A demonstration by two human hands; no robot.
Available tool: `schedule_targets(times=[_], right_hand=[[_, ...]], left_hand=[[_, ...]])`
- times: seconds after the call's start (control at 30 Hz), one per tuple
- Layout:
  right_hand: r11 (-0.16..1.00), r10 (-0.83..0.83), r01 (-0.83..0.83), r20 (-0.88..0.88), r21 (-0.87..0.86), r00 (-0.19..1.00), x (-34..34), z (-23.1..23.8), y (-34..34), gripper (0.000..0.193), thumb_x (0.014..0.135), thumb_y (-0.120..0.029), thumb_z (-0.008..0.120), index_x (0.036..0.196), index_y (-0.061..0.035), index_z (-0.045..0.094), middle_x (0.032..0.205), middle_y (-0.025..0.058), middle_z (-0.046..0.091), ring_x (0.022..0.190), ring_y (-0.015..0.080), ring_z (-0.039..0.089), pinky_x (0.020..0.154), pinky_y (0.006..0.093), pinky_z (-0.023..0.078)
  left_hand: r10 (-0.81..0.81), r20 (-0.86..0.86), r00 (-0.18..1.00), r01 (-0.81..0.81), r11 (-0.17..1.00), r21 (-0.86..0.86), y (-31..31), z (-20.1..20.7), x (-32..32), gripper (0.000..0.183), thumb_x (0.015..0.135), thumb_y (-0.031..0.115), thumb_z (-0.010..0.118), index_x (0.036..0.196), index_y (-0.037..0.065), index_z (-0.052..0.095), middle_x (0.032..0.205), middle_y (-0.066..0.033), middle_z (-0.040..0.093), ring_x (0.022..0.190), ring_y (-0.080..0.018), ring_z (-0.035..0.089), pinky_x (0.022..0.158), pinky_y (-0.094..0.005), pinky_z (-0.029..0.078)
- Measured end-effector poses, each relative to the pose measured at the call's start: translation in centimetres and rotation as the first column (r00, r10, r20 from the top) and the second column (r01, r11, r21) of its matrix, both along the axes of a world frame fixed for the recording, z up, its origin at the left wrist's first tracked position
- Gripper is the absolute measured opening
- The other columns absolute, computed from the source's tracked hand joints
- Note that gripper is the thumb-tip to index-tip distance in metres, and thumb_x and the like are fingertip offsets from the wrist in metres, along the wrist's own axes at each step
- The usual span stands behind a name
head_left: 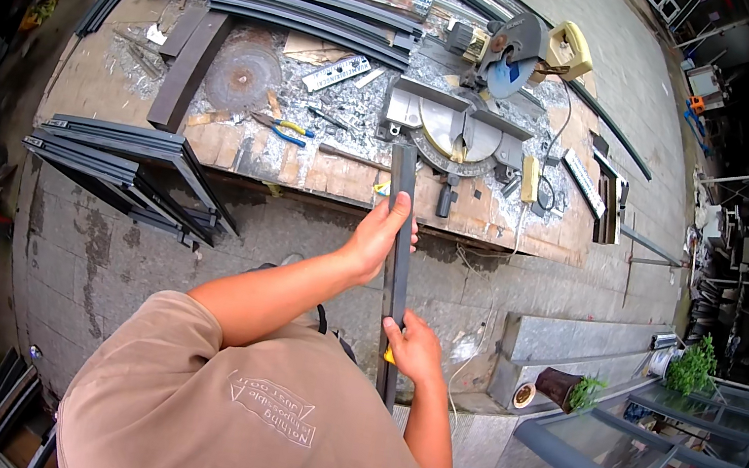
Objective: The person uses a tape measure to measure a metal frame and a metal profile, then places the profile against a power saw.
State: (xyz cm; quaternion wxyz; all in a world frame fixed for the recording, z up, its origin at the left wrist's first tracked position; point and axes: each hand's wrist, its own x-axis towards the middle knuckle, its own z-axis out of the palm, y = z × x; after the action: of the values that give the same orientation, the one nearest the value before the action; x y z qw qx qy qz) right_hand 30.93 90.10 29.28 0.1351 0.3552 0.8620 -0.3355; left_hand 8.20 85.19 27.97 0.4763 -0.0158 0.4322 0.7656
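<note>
A long dark grey metal profile (pixel 395 278) runs from my body toward the workbench's front edge. My left hand (pixel 379 235) is closed around its upper part, thumb along the top face. Lower down, my right hand (pixel 416 347) grips the same profile, with a small yellow thing (pixel 390 354) showing under the fingers, too small to name. The profile's far end reaches just in front of the mitre saw base (pixel 457 133). Above that base stands the raised saw head (pixel 512 66) with its round blade and cream handle.
Metal shavings cover the wooden workbench (pixel 257 158). On it lie pliers (pixel 285 129), a round saw blade (pixel 244 74), a brown profile (pixel 187 76) and bundled grey profiles (pixel 317 18). Grey frames (pixel 130 171) lean at the bench's left front. A stone ledge (pixel 574 350) stands right.
</note>
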Motion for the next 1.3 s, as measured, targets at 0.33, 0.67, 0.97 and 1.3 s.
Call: schedule_targets(times=[0.33, 0.67, 0.97, 1.3], right_hand=[[1.0, 0.011, -0.012, 0.121, 0.007, 0.993, -2.6, 1.4, 1.3, 0.045, 0.102, -0.05, 0.066, 0.118, -0.0085, 0.072, 0.108, 0.0214, 0.075, 0.106, 0.0445, 0.071, 0.091, 0.0532, 0.055], [0.979, 0.105, -0.163, 0.381, 0.124, 0.919, 2.7, 1.6, 8.9, 0.068, 0.086, -0.055, 0.084, 0.137, -0.0127, 0.071, 0.123, 0.0179, 0.076, 0.116, 0.0367, 0.072, 0.096, 0.0477, 0.057], [0.942, -0.148, 0.026, 0.346, 0.333, 0.926, 15.2, 4.7, 28.9, 0.087, 0.076, -0.055, 0.092, 0.148, -0.0143, 0.065, 0.125, 0.0201, 0.071, 0.117, 0.0396, 0.071, 0.097, 0.0504, 0.057], [0.758, -0.539, 0.249, 0.365, 0.603, 0.76, 20.4, 4.4, 44.4, 0.047, 0.093, -0.038, 0.077, 0.13, -0.0093, 0.076, 0.125, 0.0235, 0.076, 0.118, 0.0418, 0.073, 0.101, 0.0516, 0.057]], left_hand=[[0.005, 0.014, 1.0, -0.004, 0.997, -0.082, 2.4, -0.5, -1.7, 0.064, 0.106, 0.074, 0.049, 0.11, 0.01, 0.055, 0.093, -0.005, 0.062, 0.084, -0.0184, 0.067, 0.079, -0.0365, 0.06], [0.286, 0.125, 0.95, -0.255, 0.941, -0.221, 7.6, -3.5, -3.9, 0.066, 0.105, 0.076, 0.047, 0.108, 0.01, 0.05, 0.087, -0.0045, 0.058, 0.075, -0.0188, 0.063, 0.07, -0.0392, 0.06], [0.723, 0.272, 0.635, -0.693, 0.689, -0.212, 1.9, -7.5, -12.3, 0.071, 0.103, 0.082, 0.039, 0.099, 0.011, 0.05, 0.088, -0.0041, 0.053, 0.079, -0.0227, 0.055, 0.097, -0.0629, 0.055], [0.898, 0.229, 0.377, -0.866, 0.429, -0.258, -7.2, -8.6, -17.3, 0.078, 0.104, 0.082, 0.028, 0.098, 0.007, 0.047, 0.088, -0.0088, 0.05, 0.075, -0.0244, 0.049, 0.099, -0.066, 0.054]])
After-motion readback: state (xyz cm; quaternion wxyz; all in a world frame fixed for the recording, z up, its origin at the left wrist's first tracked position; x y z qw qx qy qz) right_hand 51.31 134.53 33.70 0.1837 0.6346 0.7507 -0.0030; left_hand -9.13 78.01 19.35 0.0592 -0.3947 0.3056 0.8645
